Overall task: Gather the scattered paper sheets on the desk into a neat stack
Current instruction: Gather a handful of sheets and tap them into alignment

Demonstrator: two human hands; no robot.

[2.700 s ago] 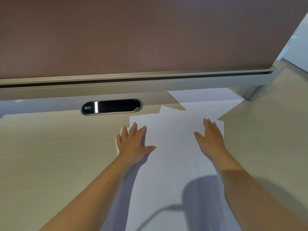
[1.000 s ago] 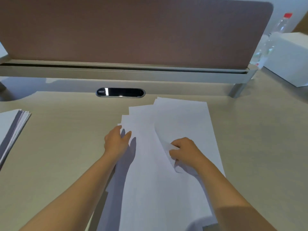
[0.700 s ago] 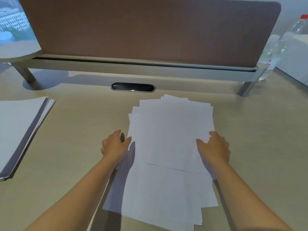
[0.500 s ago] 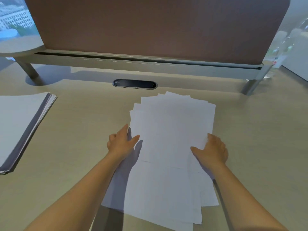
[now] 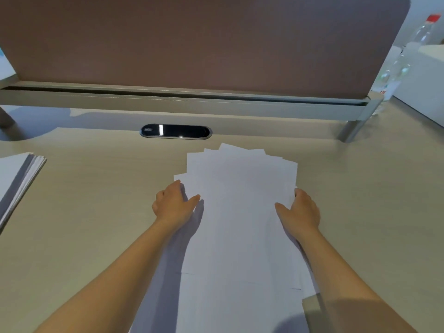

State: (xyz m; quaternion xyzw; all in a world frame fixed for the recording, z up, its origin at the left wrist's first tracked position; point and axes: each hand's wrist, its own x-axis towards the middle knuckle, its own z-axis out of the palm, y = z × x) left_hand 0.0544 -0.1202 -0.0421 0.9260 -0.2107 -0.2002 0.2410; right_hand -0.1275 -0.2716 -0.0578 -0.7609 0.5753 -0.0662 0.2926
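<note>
Head view, white paper sheets (image 5: 240,212) — overlapping, corners fanned

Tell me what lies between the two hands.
In the head view, the fanned paper sheets fill the stretch between the left hand and the right hand.

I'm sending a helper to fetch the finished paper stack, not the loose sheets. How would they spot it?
Start at the brown partition along the back of the desk and follow the desk to its left edge. The finished stack lies there, thick and square-edged, away from both hands, unlike the fanned sheets in the middle.
</note>
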